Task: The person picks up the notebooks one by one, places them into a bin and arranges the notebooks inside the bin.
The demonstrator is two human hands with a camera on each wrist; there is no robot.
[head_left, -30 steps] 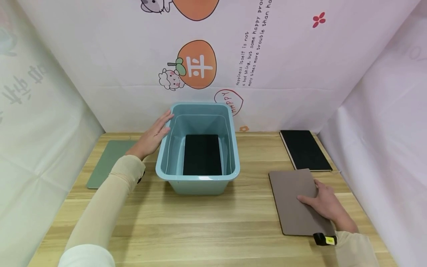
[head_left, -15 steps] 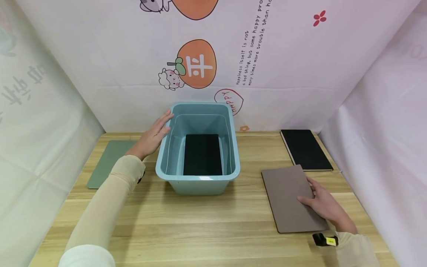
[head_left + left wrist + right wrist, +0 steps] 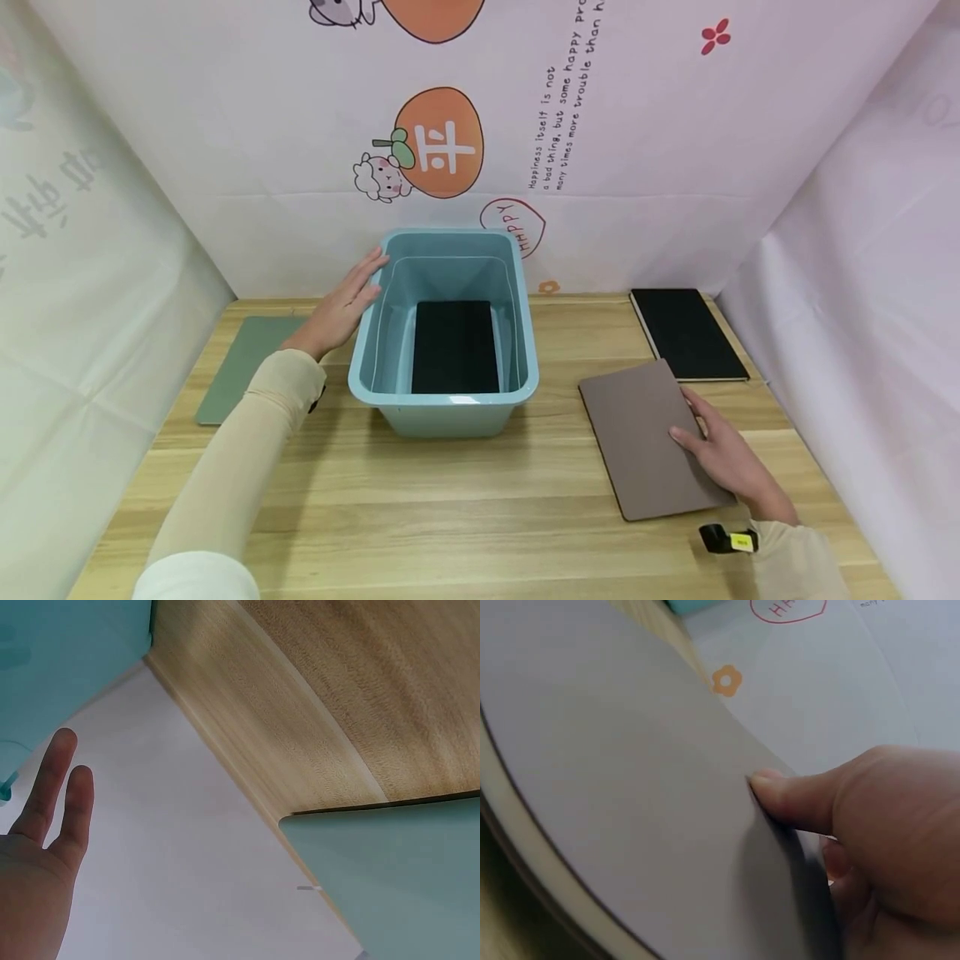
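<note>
My right hand (image 3: 726,450) grips a brown notebook (image 3: 645,442) by its right side. The thumb lies on the cover and the other fingers are at the edge, partly hidden. In the right wrist view the pale page edges of the notebook (image 3: 615,772) show at the left. At the left rim of a light blue plastic bin (image 3: 442,421), my left hand (image 3: 341,312) rests with extended fingers. Two fingers of the left hand (image 3: 56,802) show beside the bin (image 3: 67,667) in the left wrist view. A black notebook (image 3: 454,346) lies flat inside the bin.
A second black notebook (image 3: 690,333) lies at the back right of the wooden table (image 3: 450,517). On the left, a green notebook (image 3: 243,367) is partly covered by my left arm. White printed cloth (image 3: 637,125) walls the back and both sides.
The brown notebook has shifted left and turned slightly anticlockwise in my right hand, its far end moving away from me. My left hand and the bin stay in place.
</note>
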